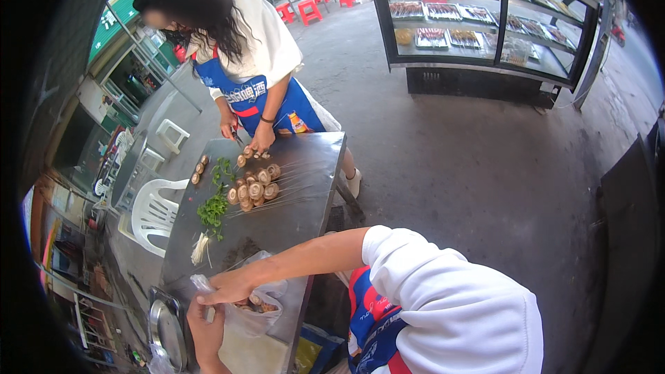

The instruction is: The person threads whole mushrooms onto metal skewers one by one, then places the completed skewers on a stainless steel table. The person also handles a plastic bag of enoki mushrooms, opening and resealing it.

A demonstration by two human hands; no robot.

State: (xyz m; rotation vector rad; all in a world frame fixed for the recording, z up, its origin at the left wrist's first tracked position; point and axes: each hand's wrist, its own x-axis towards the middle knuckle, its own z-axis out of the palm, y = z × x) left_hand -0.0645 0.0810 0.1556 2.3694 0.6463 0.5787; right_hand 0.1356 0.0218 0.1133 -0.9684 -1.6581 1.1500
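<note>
A clear plastic bag (254,317) with brown mushrooms (262,305) inside rests on the near part of the metal table (306,213). My right hand (228,285) reaches across from the right, its fingers closed on the gathered top of the bag. Coming up from below, my left hand (206,330) meets it there and pinches the bag's edge, with something pale between its fingers. Beyond the bag lie a bunch of enoki mushrooms (199,249), leafy green herbs (212,210) and a heap of skewered mushrooms (254,187), their thin sticks pointing right.
Across the table a co-worker (254,78) in a blue apron holds scissors (237,138) beside more mushrooms (242,158). Metal trays (166,322) sit at the table's left edge, near a white plastic chair (156,210). A glass display cabinet (480,26) of skewers stands back right.
</note>
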